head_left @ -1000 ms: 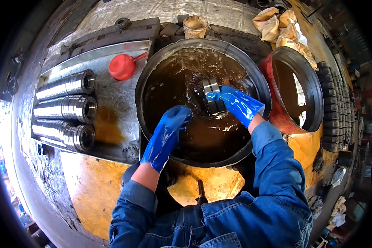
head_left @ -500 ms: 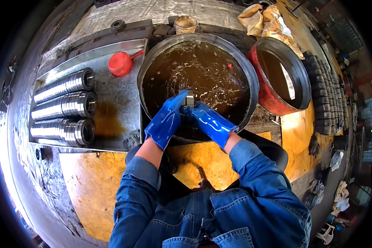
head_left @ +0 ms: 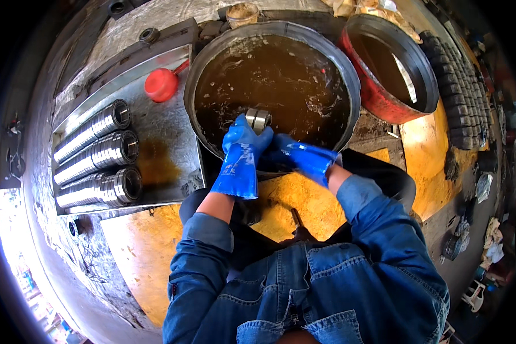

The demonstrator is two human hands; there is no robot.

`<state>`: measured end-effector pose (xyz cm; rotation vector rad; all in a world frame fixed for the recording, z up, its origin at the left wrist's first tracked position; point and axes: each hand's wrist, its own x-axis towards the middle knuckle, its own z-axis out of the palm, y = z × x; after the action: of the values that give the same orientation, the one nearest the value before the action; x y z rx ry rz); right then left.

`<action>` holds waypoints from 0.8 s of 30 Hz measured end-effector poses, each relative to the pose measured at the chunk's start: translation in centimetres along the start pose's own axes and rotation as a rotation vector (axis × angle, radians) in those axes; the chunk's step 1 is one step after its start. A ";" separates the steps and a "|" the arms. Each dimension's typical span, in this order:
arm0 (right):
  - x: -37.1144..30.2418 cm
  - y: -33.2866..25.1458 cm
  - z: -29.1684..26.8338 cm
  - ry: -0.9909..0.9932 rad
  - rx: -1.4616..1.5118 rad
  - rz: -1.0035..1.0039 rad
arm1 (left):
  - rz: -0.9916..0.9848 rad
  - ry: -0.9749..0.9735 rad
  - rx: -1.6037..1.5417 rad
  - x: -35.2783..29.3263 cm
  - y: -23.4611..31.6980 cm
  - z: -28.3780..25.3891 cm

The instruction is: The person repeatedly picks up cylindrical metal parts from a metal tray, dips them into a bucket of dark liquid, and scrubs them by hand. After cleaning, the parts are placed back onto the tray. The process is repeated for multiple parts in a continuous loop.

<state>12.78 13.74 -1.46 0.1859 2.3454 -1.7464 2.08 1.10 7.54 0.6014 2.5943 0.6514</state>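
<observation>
Floor point(head_left: 57, 252) — basin point(head_left: 354, 97): brown liquid point(head_left: 275, 74); tray point(head_left: 166, 127): metal rings point(head_left: 97, 155)

The gloves point(head_left: 239, 163) are blue, the ring point(head_left: 260, 119) banded silver, the liquid point(head_left: 275, 80) brown, the dipper point(head_left: 161, 86) red.

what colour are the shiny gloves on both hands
Bright blue gloves, best in the head view.

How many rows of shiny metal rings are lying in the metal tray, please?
3: far row, middle row and near row, side by side on the left of the tray.
</observation>
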 end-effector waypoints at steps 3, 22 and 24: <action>-0.7 -3.4 -3.0 -0.140 -0.162 0.069 | -0.027 -0.067 0.018 0.7 0.0 0.5; 3.1 4.4 3.5 0.134 0.409 -0.127 | 0.199 -0.147 -0.189 1.9 0.1 -1.5; 3.3 4.4 3.8 0.163 0.486 -0.047 | 0.176 -0.183 -0.171 2.3 -0.4 -1.4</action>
<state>10.98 11.28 -7.39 0.3617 1.9901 -2.3796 -0.56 1.40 7.83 0.7993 2.3067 0.8236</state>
